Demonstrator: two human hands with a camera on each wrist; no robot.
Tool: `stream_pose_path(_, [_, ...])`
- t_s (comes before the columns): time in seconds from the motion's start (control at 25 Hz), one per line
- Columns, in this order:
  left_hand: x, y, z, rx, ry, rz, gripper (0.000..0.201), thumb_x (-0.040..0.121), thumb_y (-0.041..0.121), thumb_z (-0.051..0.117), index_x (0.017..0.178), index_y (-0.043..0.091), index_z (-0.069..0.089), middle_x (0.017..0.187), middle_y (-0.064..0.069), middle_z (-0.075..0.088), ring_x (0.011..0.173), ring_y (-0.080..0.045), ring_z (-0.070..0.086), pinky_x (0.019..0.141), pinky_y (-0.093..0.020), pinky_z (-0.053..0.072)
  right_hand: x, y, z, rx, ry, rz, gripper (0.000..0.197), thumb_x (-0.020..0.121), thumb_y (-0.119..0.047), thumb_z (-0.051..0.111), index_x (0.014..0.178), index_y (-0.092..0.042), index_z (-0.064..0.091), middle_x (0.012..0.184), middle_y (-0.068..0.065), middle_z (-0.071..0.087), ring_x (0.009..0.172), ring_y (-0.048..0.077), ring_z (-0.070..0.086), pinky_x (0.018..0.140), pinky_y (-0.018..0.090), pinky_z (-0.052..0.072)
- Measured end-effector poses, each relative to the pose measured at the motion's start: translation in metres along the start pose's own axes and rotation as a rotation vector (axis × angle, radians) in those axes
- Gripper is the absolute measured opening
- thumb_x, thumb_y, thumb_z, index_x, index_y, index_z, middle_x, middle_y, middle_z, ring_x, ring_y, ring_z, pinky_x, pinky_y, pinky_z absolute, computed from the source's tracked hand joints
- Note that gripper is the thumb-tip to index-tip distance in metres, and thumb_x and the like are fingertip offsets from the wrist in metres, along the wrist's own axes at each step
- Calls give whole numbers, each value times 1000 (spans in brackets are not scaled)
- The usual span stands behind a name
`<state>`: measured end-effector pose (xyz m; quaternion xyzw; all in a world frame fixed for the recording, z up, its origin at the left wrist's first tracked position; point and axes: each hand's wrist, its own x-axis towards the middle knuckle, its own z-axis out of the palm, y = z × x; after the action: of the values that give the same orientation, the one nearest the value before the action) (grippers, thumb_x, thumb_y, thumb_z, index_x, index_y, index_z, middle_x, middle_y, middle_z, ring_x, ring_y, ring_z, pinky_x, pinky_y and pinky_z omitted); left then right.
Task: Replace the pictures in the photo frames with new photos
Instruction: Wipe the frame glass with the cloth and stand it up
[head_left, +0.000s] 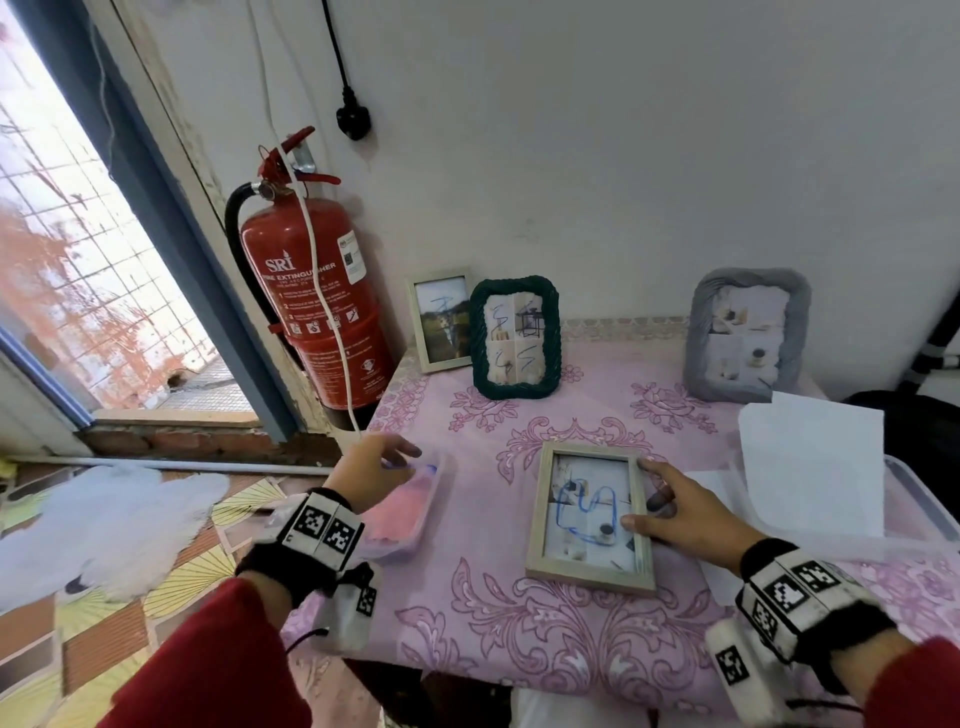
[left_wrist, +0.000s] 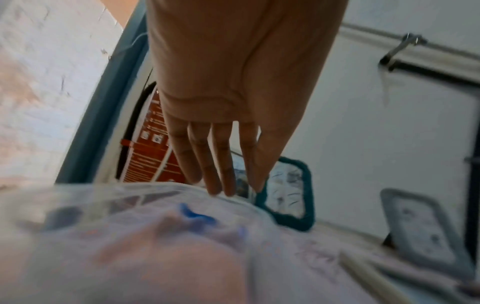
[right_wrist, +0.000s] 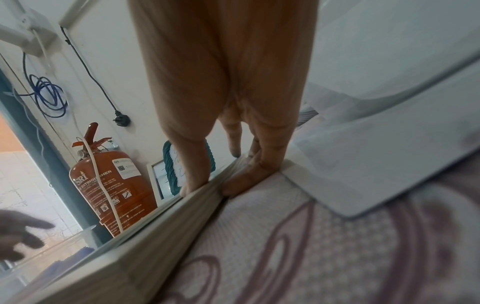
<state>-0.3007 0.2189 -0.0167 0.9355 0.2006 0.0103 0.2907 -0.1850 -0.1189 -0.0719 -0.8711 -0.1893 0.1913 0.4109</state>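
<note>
While a pale wooden rectangular photo frame (head_left: 589, 517) lies flat, picture up, on the pink floral-patterned tablecloth (head_left: 519, 644), its right edge is pinched by the right hand (head_left: 680, 512), with the thumb set on the frame's face and the other fingers against its outer rim. Blue scribbles are seen across the photo behind its glazing. A small clear plastic container (head_left: 405, 512), holding something pink and something blue that cannot be made out, sits at the table's left edge; the left hand (head_left: 371, 470) is held over it with straight fingers close together, gripping nothing. A larger translucent plastic tub (head_left: 914, 519) at the right holds white paper sheets (head_left: 810, 467). Three frames are stood upright near the wall: a slim pale wooden frame (head_left: 441, 319), a dark green braided-rope frame (head_left: 515, 338) and a grey padded fabric frame (head_left: 748, 335), the first two marked with blue scribbles. Beside the table a red metal fire extinguisher (head_left: 311, 296) is seen, lettered "SRI" and "FIRE EXTINGUISHER".
</note>
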Motion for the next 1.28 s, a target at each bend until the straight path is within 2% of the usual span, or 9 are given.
stream_pose_path(0.12, [-5,-26,4,244,-222,-85,47,81,24,70,126,22,56,123,-5,56,108,-19,55,89,-23,44,0,-1,1,10,-2,6,83,76,-25,77,144,-16,30,83,-1,51,76,10,51,73,23,40])
stream_pose_path(0.24, [-5,-32,13,355,-199,-38,60,75,29,75,130,26,52,128,-4,49,115,-20,50,97,-27,42,-2,-1,2,17,2,9,82,76,-26,76,144,-18,30,82,0,53,75,9,51,66,18,40])
stream_pose_path(0.36, [-2,-30,16,388,-157,-17,59,74,28,76,128,24,54,127,-3,52,117,-20,50,101,-26,38,-2,-1,2,32,4,13,82,76,-26,76,144,-19,30,82,1,54,77,11,52,74,23,40])
stream_pose_path(0.56, [-1,-30,13,342,-74,-40,43,73,20,72,116,23,65,111,-1,67,102,-18,60,85,-24,47,0,2,2,39,-5,16,84,76,-28,76,145,-20,29,82,-2,54,77,10,53,78,24,40])
stream_pose_path(0.8, [-1,-7,-17,41,166,-13,32,78,11,69,109,16,64,87,2,66,61,-8,66,44,-10,45,2,8,4,51,4,0,87,75,-30,76,146,-21,26,81,-4,54,77,8,54,73,21,41])
stream_pose_path(0.96, [-8,44,-21,-15,249,181,31,82,15,68,112,16,61,84,7,63,56,0,63,42,-8,44,2,8,4,56,-7,-18,82,77,-30,75,144,-24,29,80,-6,53,74,2,52,63,9,40])
stream_pose_path(1.08, [-11,85,3,-114,166,290,29,81,11,68,110,13,63,86,3,64,53,2,62,43,-8,45,0,9,4,33,-15,-38,78,80,-31,71,145,-24,27,79,-7,51,72,2,51,60,4,41])
stream_pose_path(1.2, [-11,116,39,-106,74,339,26,79,10,64,106,12,66,87,-2,69,68,-13,67,61,-26,56,0,9,3,27,-36,-10,69,87,-28,63,145,-23,27,88,-1,50,81,11,53,79,18,46])
stream_pose_path(1.28, [-7,126,66,-54,-12,362,29,81,14,64,110,12,64,100,-6,68,82,-17,63,74,-24,50,-1,8,3,48,-29,20,63,90,-19,60,145,-22,29,101,12,51,93,22,55,95,34,47])
